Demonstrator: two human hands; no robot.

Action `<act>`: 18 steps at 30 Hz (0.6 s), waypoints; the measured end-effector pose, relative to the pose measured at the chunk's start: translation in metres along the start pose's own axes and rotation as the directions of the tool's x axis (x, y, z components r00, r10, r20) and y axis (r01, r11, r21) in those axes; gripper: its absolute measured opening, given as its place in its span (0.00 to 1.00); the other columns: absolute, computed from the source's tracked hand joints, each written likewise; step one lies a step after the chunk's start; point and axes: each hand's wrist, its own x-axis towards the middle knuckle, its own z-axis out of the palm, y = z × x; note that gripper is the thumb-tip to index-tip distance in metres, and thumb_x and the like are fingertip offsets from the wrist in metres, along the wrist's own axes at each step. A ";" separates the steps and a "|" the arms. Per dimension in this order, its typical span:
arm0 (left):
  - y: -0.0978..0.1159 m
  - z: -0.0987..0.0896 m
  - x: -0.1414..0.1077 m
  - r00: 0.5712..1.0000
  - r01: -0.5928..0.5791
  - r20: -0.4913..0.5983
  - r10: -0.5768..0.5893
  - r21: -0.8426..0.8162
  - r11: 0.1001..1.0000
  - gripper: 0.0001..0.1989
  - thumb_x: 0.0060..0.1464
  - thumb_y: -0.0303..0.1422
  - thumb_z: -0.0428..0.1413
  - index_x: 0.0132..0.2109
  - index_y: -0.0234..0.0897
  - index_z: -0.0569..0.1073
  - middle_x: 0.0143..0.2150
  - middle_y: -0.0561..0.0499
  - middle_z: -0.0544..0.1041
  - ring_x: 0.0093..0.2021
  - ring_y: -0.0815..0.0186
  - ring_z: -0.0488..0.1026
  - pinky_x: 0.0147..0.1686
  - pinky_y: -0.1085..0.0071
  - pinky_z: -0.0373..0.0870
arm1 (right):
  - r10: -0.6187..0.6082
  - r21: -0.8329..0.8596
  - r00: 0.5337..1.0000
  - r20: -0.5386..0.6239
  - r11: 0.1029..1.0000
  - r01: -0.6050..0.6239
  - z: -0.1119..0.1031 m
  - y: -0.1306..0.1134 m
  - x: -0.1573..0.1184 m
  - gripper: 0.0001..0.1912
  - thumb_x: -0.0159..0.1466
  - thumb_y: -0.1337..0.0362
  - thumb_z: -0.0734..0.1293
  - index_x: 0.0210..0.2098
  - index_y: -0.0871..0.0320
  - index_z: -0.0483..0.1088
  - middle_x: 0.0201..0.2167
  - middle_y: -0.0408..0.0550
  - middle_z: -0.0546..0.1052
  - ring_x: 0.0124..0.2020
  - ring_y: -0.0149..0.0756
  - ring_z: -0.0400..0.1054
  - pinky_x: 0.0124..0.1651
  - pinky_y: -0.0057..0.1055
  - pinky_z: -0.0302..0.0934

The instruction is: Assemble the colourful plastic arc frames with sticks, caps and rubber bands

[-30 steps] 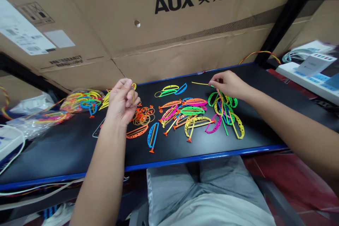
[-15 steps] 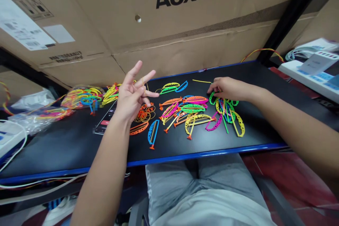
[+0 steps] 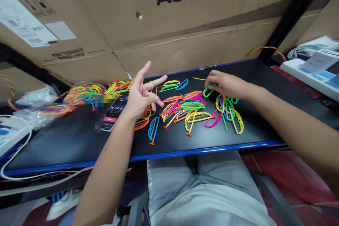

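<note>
Backdrop: cardboard box (image 3: pixel 106 17) standing behind a black tabletop (image 3: pixel 74 144).
Left hand (image 3: pixel 141 95): fingers spread wide, raised above the table; a thin rubber band (image 3: pixel 152 88) runs between them, apparently looped over so that the spread keeps it stretched.
Right hand (image 3: pixel 221 83): thumb and fingers closed on a green bow (image 3: pixel 207 92), at the back of the right-hand heap (image 3: pixel 227 111); the grip at one edge probably leaves the rest free.
Central heap (image 3: pixel 182 106): toy bows, many with orange-tipped sticks, between the hands, presumably kept within reach of both.
Orange pile (image 3: pixel 146 114): small parts and bands, partly hidden by the left hand.
Phone (image 3: pixel 113 114): beside the left wrist, its screen showing "00:37:27", seemingly angled for a glance; smaller lettering illegible.
Box lettering: "AUX", followed by Chinese characters cropped above; smaller print unclear.
</note>
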 end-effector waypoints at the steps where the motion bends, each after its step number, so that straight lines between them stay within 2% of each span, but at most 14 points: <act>1: 0.000 0.000 0.000 1.000 0.002 -0.003 -0.002 0.001 1.000 0.51 0.46 0.45 0.74 0.74 0.57 0.61 0.65 0.40 0.79 0.33 0.61 0.86 0.20 0.77 0.71 | -0.010 -0.001 0.999 -0.044 1.000 0.010 -0.002 -0.001 0.000 0.10 0.70 0.63 0.64 0.45 0.55 0.77 0.45 0.54 0.75 0.42 0.43 0.71 0.45 0.39 0.65; 4: -0.001 0.003 0.001 1.000 0.004 -0.014 -0.004 0.010 1.000 0.52 0.48 0.47 0.74 0.75 0.56 0.59 0.65 0.39 0.79 0.33 0.60 0.87 0.22 0.75 0.74 | -0.005 0.017 0.987 -0.158 1.000 0.007 -0.009 -0.008 0.001 0.09 0.71 0.62 0.64 0.45 0.54 0.76 0.43 0.54 0.78 0.41 0.44 0.72 0.45 0.40 0.65; 7: -0.001 0.011 0.000 1.000 -0.022 0.013 0.022 0.003 1.000 0.58 0.46 0.49 0.75 0.77 0.56 0.54 0.64 0.39 0.80 0.33 0.59 0.87 0.25 0.73 0.77 | -0.021 0.073 0.959 -0.282 0.996 0.044 -0.010 -0.026 0.001 0.09 0.73 0.63 0.64 0.46 0.55 0.76 0.41 0.53 0.80 0.38 0.42 0.73 0.43 0.39 0.66; 11: -0.001 0.031 -0.005 0.983 -0.070 0.166 0.076 -0.044 0.997 0.66 0.42 0.51 0.77 0.79 0.52 0.48 0.63 0.35 0.80 0.34 0.56 0.87 0.30 0.70 0.80 | -0.216 0.091 0.892 -0.396 0.958 0.272 0.001 -0.066 0.000 0.10 0.76 0.65 0.63 0.47 0.55 0.77 0.43 0.53 0.82 0.42 0.40 0.77 0.46 0.36 0.70; 12: -0.002 0.036 -0.007 0.972 -0.076 0.217 0.088 -0.062 0.995 0.67 0.42 0.50 0.77 0.79 0.50 0.48 0.62 0.34 0.80 0.33 0.56 0.87 0.31 0.69 0.81 | -0.298 0.066 0.863 -0.409 0.933 0.353 0.005 -0.075 0.000 0.10 0.76 0.65 0.63 0.47 0.56 0.78 0.42 0.52 0.82 0.43 0.39 0.77 0.46 0.35 0.71; 14: -0.004 0.046 -0.010 0.948 -0.077 0.302 0.100 -0.086 0.993 0.66 0.43 0.49 0.77 0.79 0.49 0.48 0.62 0.32 0.80 0.32 0.58 0.87 0.31 0.69 0.81 | -0.399 0.018 0.833 -0.383 0.898 0.439 0.012 -0.089 -0.002 0.10 0.76 0.67 0.63 0.48 0.56 0.78 0.43 0.52 0.82 0.43 0.38 0.78 0.44 0.33 0.72; 18: -0.009 0.057 -0.013 0.930 -0.106 0.342 0.132 -0.096 0.990 0.61 0.45 0.50 0.76 0.78 0.54 0.52 0.67 0.32 0.76 0.32 0.62 0.86 0.29 0.72 0.78 | -0.453 -0.017 0.809 -0.376 0.876 0.482 0.020 -0.098 -0.006 0.11 0.76 0.71 0.64 0.51 0.56 0.77 0.43 0.51 0.82 0.40 0.35 0.78 0.40 0.30 0.72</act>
